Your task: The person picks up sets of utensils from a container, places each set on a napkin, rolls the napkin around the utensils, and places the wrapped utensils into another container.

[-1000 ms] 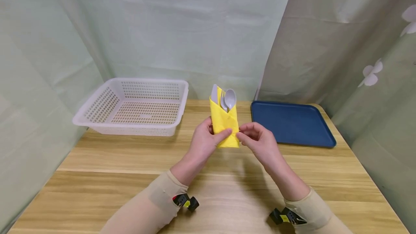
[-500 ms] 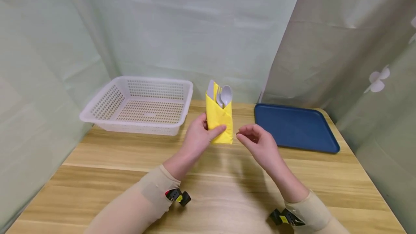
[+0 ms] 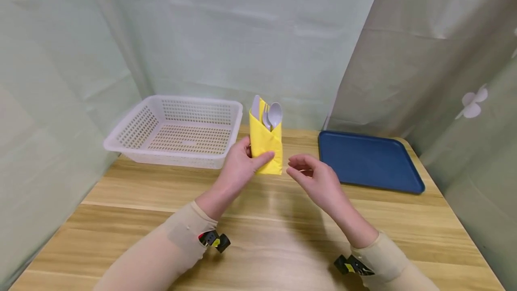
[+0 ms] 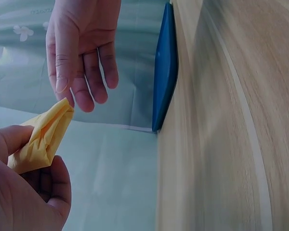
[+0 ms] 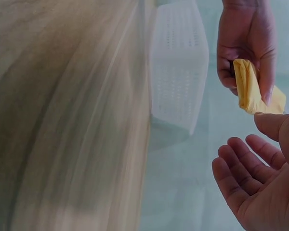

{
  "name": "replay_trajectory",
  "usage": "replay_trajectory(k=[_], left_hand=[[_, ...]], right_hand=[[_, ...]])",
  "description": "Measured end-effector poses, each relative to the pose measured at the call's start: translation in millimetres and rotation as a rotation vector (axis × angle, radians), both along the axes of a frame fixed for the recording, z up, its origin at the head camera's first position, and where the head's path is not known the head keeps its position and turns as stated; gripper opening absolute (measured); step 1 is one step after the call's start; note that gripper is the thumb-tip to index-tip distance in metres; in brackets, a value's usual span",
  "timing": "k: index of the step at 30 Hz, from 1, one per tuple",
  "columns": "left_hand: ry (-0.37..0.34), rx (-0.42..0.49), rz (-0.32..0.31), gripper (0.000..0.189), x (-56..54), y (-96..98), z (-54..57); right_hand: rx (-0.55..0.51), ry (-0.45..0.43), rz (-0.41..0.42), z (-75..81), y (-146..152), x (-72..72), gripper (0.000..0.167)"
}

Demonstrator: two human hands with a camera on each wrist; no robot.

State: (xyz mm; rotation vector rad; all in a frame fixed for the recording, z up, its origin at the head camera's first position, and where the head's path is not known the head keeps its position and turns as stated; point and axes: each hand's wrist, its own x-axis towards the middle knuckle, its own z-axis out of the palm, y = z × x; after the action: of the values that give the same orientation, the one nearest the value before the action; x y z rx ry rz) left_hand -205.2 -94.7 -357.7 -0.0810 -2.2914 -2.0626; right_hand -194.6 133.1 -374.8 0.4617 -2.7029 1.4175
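My left hand (image 3: 238, 165) grips a folded yellow napkin (image 3: 266, 145) above the table, its thumb across the front. From the napkin's top pocket stick out a pale grey knife (image 3: 256, 107), a fork (image 3: 265, 116) and a spoon (image 3: 275, 113); their lower parts are hidden inside. To the right of the napkin is my right hand (image 3: 317, 181), apart from it in the head view, with relaxed fingers and nothing held. The left wrist view shows the napkin's folded bottom end (image 4: 50, 130) between left thumb and fingers. Loosely bent right fingers (image 5: 241, 168) appear in the right wrist view.
A white perforated plastic basket (image 3: 173, 158) stands at the back left of the wooden table (image 3: 258, 246). At the back right lies a blue tray (image 3: 371, 160). Pale curtains (image 3: 250, 35) hang behind and along both sides.
The right hand has let go of the napkin's lower right edge, leaving a gap. The left hand has moved the napkin with the cutlery slightly left and up in the head view.
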Motion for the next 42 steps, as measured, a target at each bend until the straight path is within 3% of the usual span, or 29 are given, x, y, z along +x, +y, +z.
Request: replay_trajectory(k=[9, 14, 22, 27, 42], left_hand=[[0.0, -0.083, 0.047, 0.043, 3.9, -14.2, 6.0], [0.013, -0.113, 0.041, 0.046, 4.7, -23.7, 10.5], [0.028, -0.167, 0.041, 0.045, 4.8, -35.8, 16.8], [0.036, -0.203, 0.057, 0.045, 4.7, -43.1, 20.5], [0.044, -0.299, 0.097, 0.047, 2.0, -69.1, 25.9]], right_hand=[[0.148, 0.107, 0.045, -0.1, -8, 0.1, 0.041], [0.212, 0.166, 0.063, 3.1, -14, 0.3, 0.042], [0.352, 0.343, 0.135, 8.1, -25, 0.1, 0.044], [0.405, 0.441, 0.186, 8.1, -33, -2.4, 0.046], [0.496, 0.598, 0.317, 6.6, -61, -16.0, 0.052]])
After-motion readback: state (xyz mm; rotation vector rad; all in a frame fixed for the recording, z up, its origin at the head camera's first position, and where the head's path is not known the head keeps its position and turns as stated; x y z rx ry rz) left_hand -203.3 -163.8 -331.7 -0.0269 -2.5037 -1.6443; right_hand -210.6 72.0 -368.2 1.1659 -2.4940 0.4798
